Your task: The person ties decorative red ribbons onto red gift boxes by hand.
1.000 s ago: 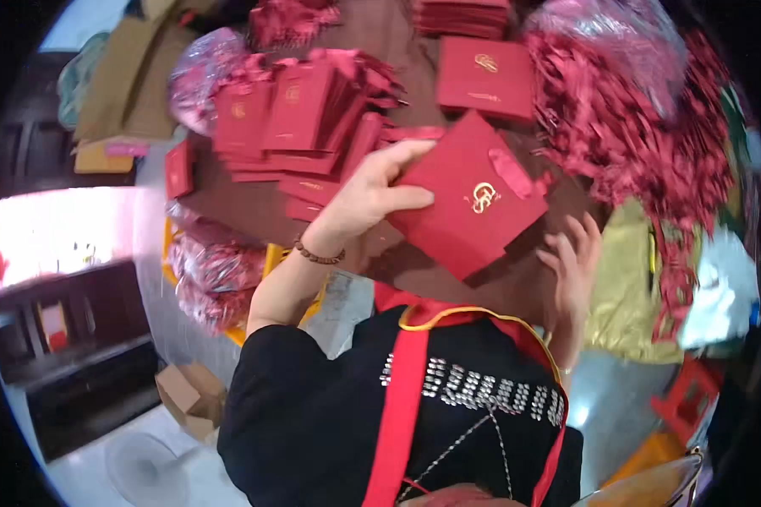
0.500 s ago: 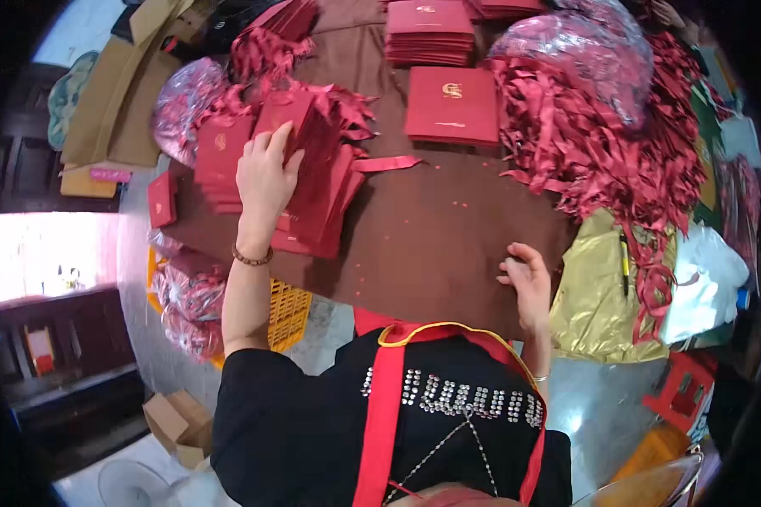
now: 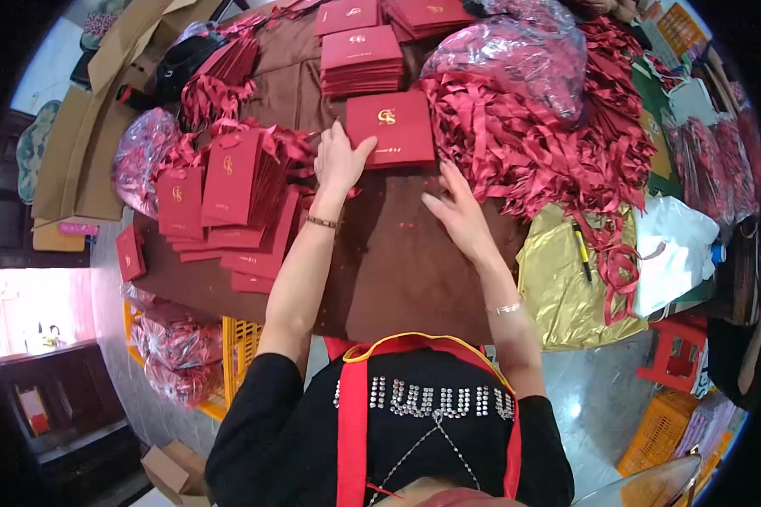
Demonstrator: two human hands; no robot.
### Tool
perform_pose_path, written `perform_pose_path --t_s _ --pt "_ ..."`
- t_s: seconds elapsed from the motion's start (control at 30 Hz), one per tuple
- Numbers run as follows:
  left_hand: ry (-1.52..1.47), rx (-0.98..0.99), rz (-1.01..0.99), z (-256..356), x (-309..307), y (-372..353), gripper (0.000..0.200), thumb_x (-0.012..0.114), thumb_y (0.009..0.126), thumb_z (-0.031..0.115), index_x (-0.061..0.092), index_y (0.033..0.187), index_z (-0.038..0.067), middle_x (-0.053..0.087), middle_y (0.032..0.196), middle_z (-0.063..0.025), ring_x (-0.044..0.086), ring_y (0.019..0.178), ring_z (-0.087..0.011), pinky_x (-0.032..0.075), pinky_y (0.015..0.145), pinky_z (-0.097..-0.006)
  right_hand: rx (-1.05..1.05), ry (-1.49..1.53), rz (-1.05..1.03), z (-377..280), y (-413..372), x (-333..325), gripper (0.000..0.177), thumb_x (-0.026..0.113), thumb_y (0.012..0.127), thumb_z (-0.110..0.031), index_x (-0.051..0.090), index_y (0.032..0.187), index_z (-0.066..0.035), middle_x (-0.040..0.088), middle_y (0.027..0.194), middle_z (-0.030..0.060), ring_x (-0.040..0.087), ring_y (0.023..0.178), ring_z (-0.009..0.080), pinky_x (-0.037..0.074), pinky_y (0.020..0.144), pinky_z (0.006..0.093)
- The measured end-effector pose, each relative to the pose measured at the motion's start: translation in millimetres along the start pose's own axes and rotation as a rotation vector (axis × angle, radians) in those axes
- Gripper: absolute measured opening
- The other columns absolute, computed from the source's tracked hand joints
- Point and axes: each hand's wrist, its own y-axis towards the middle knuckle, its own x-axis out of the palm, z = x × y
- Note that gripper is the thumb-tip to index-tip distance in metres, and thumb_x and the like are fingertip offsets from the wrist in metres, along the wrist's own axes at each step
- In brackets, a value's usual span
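A pile of flat red pieces [image 3: 389,127] with a gold logo, which look like folded gift bags, lies in front of me on the brown tablecloth. At its left edge is my left hand [image 3: 340,160], its fingers stretched and the thumb apart, over the corner. My right hand [image 3: 461,211] stands open just off the lower right corner, fingers extended. To the left, a fanned heap of the same red bags [image 3: 237,190] with ribbon handles lies spread out. A big tangle of red ribbons [image 3: 516,144] sits right of the pile.
Behind stands another red stack [image 3: 361,63]. Clear plastic wrap [image 3: 516,59] covers part of the ribbons. A gold bag [image 3: 566,279] with a yellow-black pen [image 3: 583,253] lies at the right edge, beside a white bag [image 3: 672,253]. An open cardboard box [image 3: 76,152] is at far left.
My left hand has left the fanned heap and moved right to the front pile. My right hand has risen from the table's near edge to that pile's corner. The view has shifted right.
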Motion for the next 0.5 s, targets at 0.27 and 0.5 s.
perform_pose_path --t_s 0.27,0.5 --pt "-0.139 0.110 0.103 -2.3 10.0 -27.2 0.061 0.068 0.079 0.030 0.046 0.126 -0.001 0.050 0.118 -0.0228 0.050 0.108 -0.0371 0.041 0.093 -0.0419 -0.003 -0.177 -0.060 -4.0 17.7 12.0 0.073 0.064 0.083 -0.027 0.028 0.142 -0.007 0.016 0.149 0.0222 0.016 0.140 0.0298 0.014 0.112 0.0367" --pt "-1.028 -0.024 -0.126 36.4 -34.2 -108.3 0.045 0.062 0.082 0.002 0.044 0.122 -0.003 0.053 0.118 -0.0128 0.051 0.109 -0.0177 0.042 0.092 -0.0300 0.116 0.114 0.124 -9.3 -49.9 -7.5 0.080 0.068 0.082 -0.014 0.016 0.143 -0.009 0.042 0.122 0.0123 0.045 0.107 0.0196 0.041 0.091 0.0343"
